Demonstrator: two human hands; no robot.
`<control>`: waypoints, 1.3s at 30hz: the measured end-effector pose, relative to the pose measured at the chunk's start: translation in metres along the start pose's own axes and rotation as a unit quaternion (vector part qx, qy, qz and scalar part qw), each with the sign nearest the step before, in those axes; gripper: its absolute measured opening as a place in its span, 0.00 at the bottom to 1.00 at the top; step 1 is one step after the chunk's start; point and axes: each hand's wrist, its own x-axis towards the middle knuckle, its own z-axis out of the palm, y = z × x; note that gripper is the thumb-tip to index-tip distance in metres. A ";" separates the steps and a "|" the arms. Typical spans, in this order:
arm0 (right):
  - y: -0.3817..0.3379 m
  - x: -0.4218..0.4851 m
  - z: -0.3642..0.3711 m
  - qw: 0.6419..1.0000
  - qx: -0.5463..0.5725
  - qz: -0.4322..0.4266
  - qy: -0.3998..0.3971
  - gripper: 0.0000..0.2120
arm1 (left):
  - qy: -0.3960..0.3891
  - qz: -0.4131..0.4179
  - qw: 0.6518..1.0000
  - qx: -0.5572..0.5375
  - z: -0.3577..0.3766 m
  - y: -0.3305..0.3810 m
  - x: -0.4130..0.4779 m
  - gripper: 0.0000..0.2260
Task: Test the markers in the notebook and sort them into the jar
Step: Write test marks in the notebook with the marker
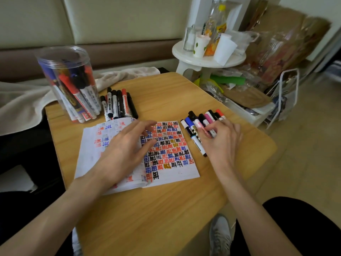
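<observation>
- Progress: by my judgement well under way, not near done.
- Jar (68, 84) stands upright at the far left corner of the table (166, 209), lid off. It is crowded with markers in red, blue and black caps.
- Notebook (171, 150) lies open mid-table. The right page is almost filled with rows of test marks in red, blue, black and a few ochre, and only the bottom strip is blank. The left page carries fainter marks.
- Left hand (127, 150) rests flat across the notebook's fold, fingers straight and spread, pressing the pages down. It grips nothing.
- Right hand (223, 141) sits on the loose pile (201, 118) just right of the notebook. Its fingertips are curled and pinch a white-barrelled marker (212, 133) among the others. Cannot tell whether that marker is lifted clear of the pile.
- The pile holds several capped markers with black, blue, pink and red caps. It reads as the untested stock.
- Second group (119, 105): capped markers laid side by side just right of the jar, beyond the notebook's top edge. Their status is unclear: tested and waiting, or set aside as duds.
- Left to do, as I reckon it: uncap, scribble, recap and jar each marker from the right pile, then deal with the second group. Blank paper is short, so a page turn is likely soon.
- Nearby: a pale cloth (22, 97) off the table's left edge, and a white stool (208, 59) with bottles and cups beyond the far right corner.
</observation>
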 end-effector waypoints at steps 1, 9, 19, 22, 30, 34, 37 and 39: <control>0.000 -0.001 0.002 1.000 -0.010 0.001 0.004 0.12 | 0.001 0.002 1.000 0.001 0.001 0.000 0.001 0.21; -0.006 -0.001 0.005 1.000 -0.002 -0.017 0.004 0.13 | 0.012 0.006 1.000 0.011 0.001 -0.003 0.003 0.19; -0.062 -0.014 0.021 0.987 0.070 -0.130 -0.058 0.14 | 0.064 -0.062 0.996 -0.030 -0.007 -0.013 -0.004 0.14; -0.092 -0.013 0.037 0.975 0.104 -0.147 -0.131 0.15 | 0.068 -0.082 0.994 -0.037 -0.015 -0.019 -0.012 0.12; -0.147 0.002 0.083 0.942 0.199 -0.103 -0.248 0.15 | 0.056 -0.129 0.989 -0.045 -0.028 -0.040 -0.024 0.11; -0.150 0.009 0.095 0.940 0.206 -0.057 -0.264 0.16 | 0.064 -0.138 0.987 -0.051 -0.032 -0.043 -0.023 0.10; -0.150 0.012 0.096 0.943 0.203 -0.036 -0.262 0.16 | 0.068 -0.141 0.986 -0.054 -0.033 -0.044 -0.023 0.10; -0.150 0.011 0.097 0.952 0.184 -0.051 -0.239 0.15 | 0.073 -0.140 0.986 -0.055 -0.034 -0.044 -0.022 0.10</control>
